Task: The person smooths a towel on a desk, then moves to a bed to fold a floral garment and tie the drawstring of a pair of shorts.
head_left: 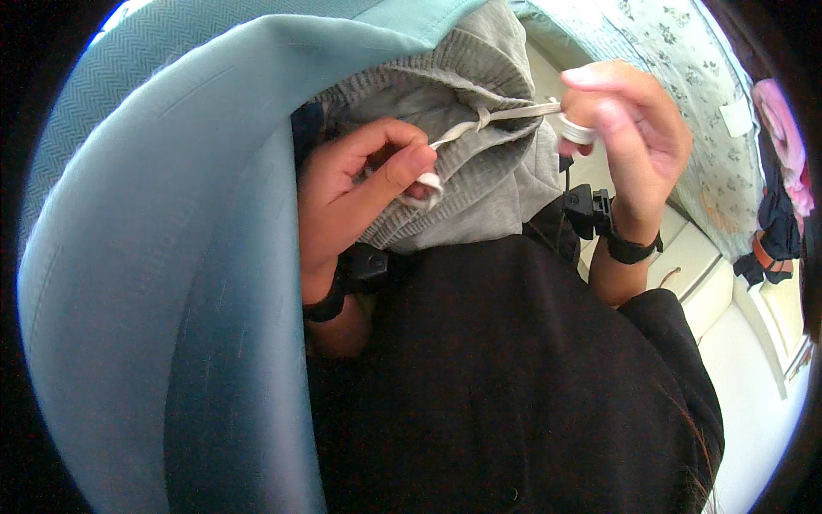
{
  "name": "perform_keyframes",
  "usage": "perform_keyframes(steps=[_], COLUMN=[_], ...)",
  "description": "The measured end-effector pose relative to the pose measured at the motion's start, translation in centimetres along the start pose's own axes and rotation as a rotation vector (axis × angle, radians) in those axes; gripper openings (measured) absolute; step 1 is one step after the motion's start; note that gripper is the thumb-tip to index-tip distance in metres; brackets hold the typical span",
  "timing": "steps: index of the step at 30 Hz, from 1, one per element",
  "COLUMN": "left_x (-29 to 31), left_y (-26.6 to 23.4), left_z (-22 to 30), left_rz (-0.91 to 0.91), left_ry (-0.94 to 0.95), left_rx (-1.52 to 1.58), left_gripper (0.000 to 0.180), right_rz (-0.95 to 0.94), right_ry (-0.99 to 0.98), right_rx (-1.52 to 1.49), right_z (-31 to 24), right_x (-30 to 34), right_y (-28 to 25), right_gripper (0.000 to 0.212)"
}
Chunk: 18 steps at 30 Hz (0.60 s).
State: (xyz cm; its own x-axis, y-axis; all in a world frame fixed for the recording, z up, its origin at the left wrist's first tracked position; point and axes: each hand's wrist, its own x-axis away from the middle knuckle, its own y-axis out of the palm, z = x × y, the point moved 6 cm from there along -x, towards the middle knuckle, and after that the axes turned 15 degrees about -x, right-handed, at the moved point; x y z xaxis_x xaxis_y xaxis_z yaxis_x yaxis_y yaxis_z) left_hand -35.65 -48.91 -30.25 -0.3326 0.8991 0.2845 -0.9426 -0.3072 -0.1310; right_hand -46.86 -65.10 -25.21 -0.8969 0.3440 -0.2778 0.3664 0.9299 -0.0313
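A white drawstring (522, 112) runs between my hands across the ribbed waistband of a grey garment (467, 210). It has a small knot midway. My left hand (355, 184) pinches one end between thumb and fingers, with a loop of the cord hanging under the thumb. Around the fingers of my right hand (638, 128) the other end is wound, and those fingers are closed on it. The cord looks taut between the knot and the right hand. Each wrist wears a black strap with a small black device.
Large blue fabric (231, 214) with a curved, stitched edge fills the left side and hides part of the garment. A floral-patterned cloth (676, 51) lies at the far right. Beyond it are pink fabric (783, 141) and dark items. Pale floor tiles (693, 257) show at right.
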Motion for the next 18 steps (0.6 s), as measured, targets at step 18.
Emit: perform_keyframes(steps=[18], left_x=[-0.3], left_y=[-0.9], left_z=[0.4], left_rz=[0.22], left_ry=[-0.149], left_rx=[-0.062], left_gripper=[0.022], right_rz=[0.101], right_ry=[-0.197], right_rx=[0.091], right_z=[-0.9], right_x=[0.2], right_y=[0.4], right_gripper=[0.044])
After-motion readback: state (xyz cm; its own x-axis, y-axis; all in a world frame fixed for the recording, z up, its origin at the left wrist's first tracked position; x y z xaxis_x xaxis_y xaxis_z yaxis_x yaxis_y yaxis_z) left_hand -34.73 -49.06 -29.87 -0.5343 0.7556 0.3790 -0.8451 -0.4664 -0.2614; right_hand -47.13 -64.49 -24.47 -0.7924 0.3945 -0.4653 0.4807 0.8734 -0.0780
